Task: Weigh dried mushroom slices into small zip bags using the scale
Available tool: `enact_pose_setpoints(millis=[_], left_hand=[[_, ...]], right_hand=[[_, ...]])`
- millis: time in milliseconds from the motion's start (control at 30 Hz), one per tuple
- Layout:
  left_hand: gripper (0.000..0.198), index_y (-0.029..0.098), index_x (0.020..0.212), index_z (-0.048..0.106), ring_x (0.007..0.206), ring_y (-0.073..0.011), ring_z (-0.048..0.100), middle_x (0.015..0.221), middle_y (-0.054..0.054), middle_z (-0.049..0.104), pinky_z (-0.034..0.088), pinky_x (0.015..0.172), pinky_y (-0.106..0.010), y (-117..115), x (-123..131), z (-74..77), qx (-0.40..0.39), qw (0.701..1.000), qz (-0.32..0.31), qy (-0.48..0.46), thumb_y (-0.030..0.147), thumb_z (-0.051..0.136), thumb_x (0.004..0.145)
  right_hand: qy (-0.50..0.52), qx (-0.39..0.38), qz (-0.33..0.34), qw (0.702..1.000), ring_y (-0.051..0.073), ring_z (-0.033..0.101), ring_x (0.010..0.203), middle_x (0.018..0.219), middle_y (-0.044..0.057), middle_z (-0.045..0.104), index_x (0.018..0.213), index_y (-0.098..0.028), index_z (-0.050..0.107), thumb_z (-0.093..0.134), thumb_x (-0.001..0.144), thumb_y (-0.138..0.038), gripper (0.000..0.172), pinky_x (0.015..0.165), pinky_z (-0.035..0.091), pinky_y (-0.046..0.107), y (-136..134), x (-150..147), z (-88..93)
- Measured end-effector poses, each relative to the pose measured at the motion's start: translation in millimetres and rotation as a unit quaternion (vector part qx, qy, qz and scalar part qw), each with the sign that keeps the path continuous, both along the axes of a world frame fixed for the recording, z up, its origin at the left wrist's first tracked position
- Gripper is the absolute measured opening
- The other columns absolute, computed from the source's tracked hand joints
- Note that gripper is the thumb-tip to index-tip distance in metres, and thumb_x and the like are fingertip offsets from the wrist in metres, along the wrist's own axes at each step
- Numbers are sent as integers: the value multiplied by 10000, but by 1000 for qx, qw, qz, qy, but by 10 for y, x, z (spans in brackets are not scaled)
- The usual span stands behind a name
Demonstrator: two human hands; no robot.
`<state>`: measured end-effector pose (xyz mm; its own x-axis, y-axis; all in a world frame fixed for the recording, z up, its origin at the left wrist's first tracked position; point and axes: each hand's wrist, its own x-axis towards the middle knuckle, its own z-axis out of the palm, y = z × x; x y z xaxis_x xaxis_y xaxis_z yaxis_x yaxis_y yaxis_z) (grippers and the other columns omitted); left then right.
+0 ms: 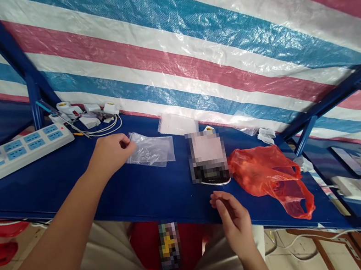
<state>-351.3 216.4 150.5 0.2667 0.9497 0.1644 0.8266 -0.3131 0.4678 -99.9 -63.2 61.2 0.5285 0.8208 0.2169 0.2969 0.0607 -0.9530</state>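
Note:
My left hand [112, 154] is closed in a pinch at the left end of a clear plastic bag [155, 151], which lies flat on the blue tabletop. My right hand [235, 220] hovers at the table's front edge, its fingers loosely curled and the thumb apart, with nothing visible in it. Just beyond it stands a small scale [214, 178] with a dark display panel; its upper part is blurred out. To the right of the scale lies a crumpled red plastic bag [260, 170], whose contents cannot be made out.
A white power strip [22, 151] and a cluster of white chargers with cables [91, 115] occupy the left side. Against the striped tarp [167, 58] rests a white packet [178, 123]. Blue frame bars [337, 95] slope at both sides. A red stool [145, 253] shows below the table.

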Motion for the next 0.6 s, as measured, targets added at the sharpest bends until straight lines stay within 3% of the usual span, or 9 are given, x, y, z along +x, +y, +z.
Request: enact_pose_setpoints(millis=[100,200,333,433,500,600], left_hand=[[222,189,763,649,754,-167,605,767,-22,700,424,779,-289,-50,84,219,25,999,-32,-9,381,581,851],[226,125,882,681,804,-118,604,829,-1,698,416,835,-243,-4,307,531,81,992,-85,-37,319,565,882],[300,90,1030,710,905,-124,631,957,15,712,434,884,-231,373,868,832,66,989,-104,-78,311,575,879],[246,132,1032,733,954,-150,631,1042,-26,748,464,908,-264,789,1359,738,38,992,-98,-72,240,596,859],[131,124,891,725,887,-189,640,913,-68,749,486,866,-302,1017,1616,531,6,996,-71,-57,154,667,776],[78,118,833,709,926,-238,648,867,-106,734,489,886,-338,1202,1803,169,-20,998,-50,-44,119,702,755]], right_hand=[[-28,-2,-69,997,197,762,729,919,107,791,962,-181,795,716,963,-446,276,675,657,308,-155,255,-4],[-2,1,-130,992,186,726,635,843,105,781,922,-163,788,763,915,-492,330,588,633,293,-214,420,-13],[24,-12,-131,991,183,708,617,817,94,763,974,-150,781,783,895,-505,364,574,624,297,-197,492,-49],[23,-19,-124,992,184,712,629,821,84,756,987,-155,778,787,893,-503,361,586,625,300,-194,487,-84],[36,-20,-135,990,183,711,633,828,82,755,985,-160,775,777,900,-513,363,583,620,299,-190,475,-95],[50,-24,-148,987,180,700,628,828,76,747,983,-166,771,764,911,-516,358,569,605,295,-175,478,-86]])
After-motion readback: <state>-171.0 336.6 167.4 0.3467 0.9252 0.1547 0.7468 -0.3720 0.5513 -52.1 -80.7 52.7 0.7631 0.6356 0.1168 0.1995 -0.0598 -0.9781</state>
